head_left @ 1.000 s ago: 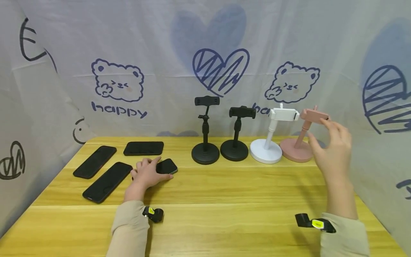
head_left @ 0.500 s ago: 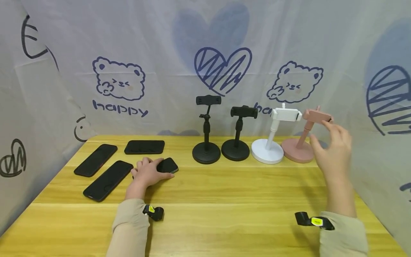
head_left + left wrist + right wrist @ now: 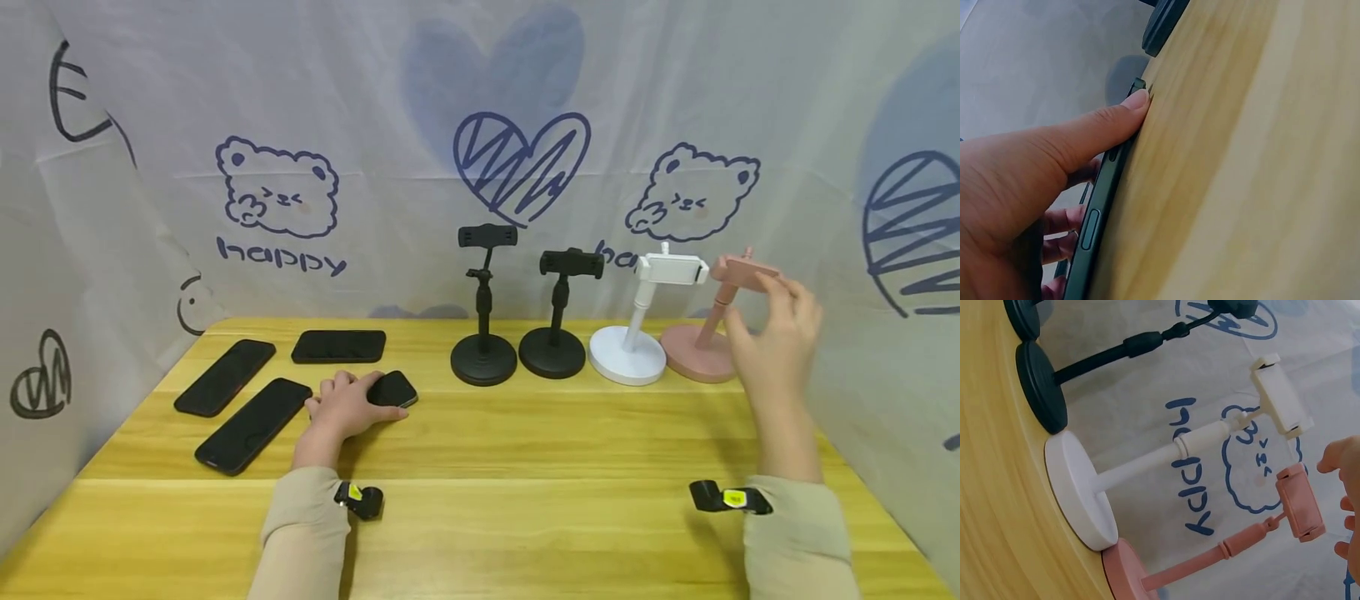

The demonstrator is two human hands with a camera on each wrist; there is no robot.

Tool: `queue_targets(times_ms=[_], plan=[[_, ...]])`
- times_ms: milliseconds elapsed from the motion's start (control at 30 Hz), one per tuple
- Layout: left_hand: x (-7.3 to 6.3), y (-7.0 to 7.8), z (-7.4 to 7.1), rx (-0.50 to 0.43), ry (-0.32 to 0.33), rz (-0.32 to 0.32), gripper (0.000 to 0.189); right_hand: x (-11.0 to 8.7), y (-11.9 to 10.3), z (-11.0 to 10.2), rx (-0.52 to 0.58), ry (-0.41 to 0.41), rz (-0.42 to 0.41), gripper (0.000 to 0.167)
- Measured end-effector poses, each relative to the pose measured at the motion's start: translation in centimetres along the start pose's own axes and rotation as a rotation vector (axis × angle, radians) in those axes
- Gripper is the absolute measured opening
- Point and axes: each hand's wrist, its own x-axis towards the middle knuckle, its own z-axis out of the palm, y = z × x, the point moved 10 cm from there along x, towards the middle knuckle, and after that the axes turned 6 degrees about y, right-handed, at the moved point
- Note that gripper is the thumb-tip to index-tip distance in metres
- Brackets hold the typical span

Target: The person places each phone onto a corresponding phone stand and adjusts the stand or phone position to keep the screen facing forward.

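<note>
My left hand (image 3: pixel 341 411) grips a black smartphone (image 3: pixel 392 389) lying flat on the wooden table. In the left wrist view, the thumb presses one long edge of the smartphone (image 3: pixel 1092 228) and the fingers reach round its other side. My right hand (image 3: pixel 780 346) is raised beside the clamp of a pink phone stand (image 3: pixel 747 272), thumb and fingers spread. The right wrist view shows a gap between those fingers and the pink clamp (image 3: pixel 1302 503). Left of it stands a white phone stand (image 3: pixel 670 268), upright on its round base.
Two black phone stands (image 3: pixel 483 358) (image 3: pixel 552 352) stand left of the white one along the table's back. Three more dark smartphones (image 3: pixel 225 377) (image 3: pixel 253 426) (image 3: pixel 339 347) lie around the left hand. A printed cloth (image 3: pixel 397 200) hangs behind the table (image 3: pixel 525 517).
My right hand has shifted slightly left, closer to the pink clamp. The left hand stays in place on the smartphone. The head view has shifted a little.
</note>
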Motion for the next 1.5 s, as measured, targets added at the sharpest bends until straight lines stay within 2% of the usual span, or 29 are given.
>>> queue_targets(times_ms=[200, 467, 733, 1100, 1233, 1500], plan=[[-0.2, 0.2, 0.0, 0.006, -0.039, -0.024, 0.095, 0.5, 0.8, -0.1, -0.024, 0.052, -0.025, 0.042], [-0.4, 0.9, 0.1, 0.075, -0.097, -0.011, 0.094, 1.6, 2.0, -0.2, -0.035, 0.096, -0.04, 0.04], [-0.6, 0.9, -0.4, 0.114, -0.102, -0.001, 0.094, 2.0, 3.3, 0.9, -0.069, 0.069, -0.043, 0.046], [-0.6, 1.2, -0.2, 0.145, -0.125, 0.014, 0.093, 1.8, 5.1, 2.5, -0.098, 0.062, -0.032, 0.042], [-0.5, 1.1, -0.1, 0.143, -0.117, 0.012, 0.092, 2.0, 5.0, 3.0, -0.096, 0.064, -0.044, 0.039], [0.0, 1.4, -0.6, 0.169, -0.054, 0.062, 0.092, 2.3, 4.4, 2.9, -0.103, 0.097, -0.052, 0.033]])
